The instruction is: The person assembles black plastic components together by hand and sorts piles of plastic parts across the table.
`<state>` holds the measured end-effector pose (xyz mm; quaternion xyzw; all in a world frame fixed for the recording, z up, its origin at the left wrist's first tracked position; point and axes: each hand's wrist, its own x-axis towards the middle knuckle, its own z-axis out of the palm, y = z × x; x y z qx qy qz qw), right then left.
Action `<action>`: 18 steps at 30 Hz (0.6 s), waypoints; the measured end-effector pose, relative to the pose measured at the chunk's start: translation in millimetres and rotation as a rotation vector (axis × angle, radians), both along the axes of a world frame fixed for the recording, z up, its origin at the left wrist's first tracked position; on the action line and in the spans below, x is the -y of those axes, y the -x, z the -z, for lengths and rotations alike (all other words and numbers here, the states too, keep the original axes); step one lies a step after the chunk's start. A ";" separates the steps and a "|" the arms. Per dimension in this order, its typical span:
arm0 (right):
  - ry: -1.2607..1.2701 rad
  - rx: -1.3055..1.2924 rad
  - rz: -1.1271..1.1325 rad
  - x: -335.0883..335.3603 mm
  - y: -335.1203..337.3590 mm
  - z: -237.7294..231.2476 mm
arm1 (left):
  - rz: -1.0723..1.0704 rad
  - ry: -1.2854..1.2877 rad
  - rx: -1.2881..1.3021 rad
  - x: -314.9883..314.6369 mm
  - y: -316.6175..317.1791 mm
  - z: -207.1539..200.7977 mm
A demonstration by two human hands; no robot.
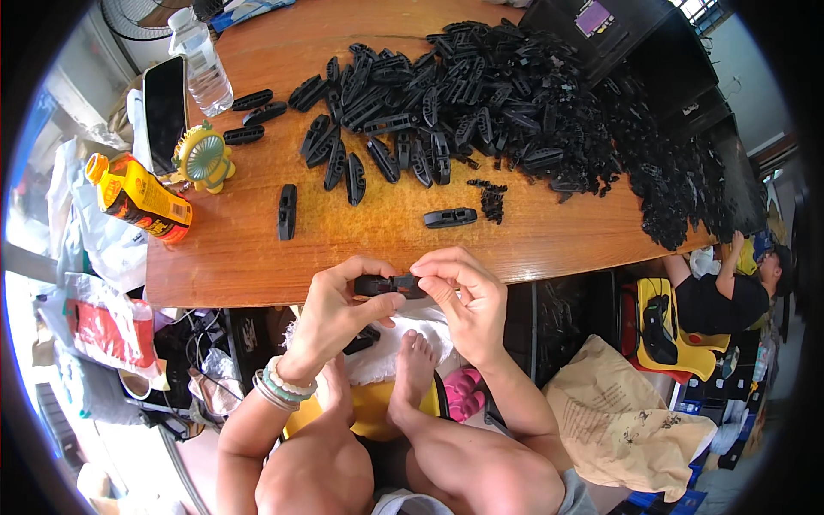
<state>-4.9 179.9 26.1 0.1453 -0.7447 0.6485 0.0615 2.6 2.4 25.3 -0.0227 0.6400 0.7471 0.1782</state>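
My left hand [339,307] pinches the black part [371,285], my right hand [468,302] pinches at its right end: fitting, I'd judge; next calls for steady thumbs, careful alignment.

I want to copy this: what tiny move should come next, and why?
I'd maybe press gently with the right grip on the black piece, because it's at the right end while the left grip holds the left end.

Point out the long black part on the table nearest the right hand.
The long black part lying crosswise beyond the right hand, left of the tiny black pieces; others lie farther away.
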 end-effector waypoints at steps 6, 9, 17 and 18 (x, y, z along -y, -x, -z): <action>-0.059 -0.014 -0.019 2.6 -6.2 2.2 | 0.016 -0.067 0.011 -1.7 -4.6 -3.8; -0.046 -0.010 0.002 4.8 -7.4 4.2 | 0.027 -0.065 0.036 -0.7 -5.2 -5.7; -0.278 -0.298 0.086 8.2 -8.0 7.7 | 0.009 -0.123 0.093 -1.0 -4.9 -14.0; -0.294 -0.316 0.064 7.8 -7.8 7.5 | -0.008 -0.106 0.071 1.8 -4.8 -10.4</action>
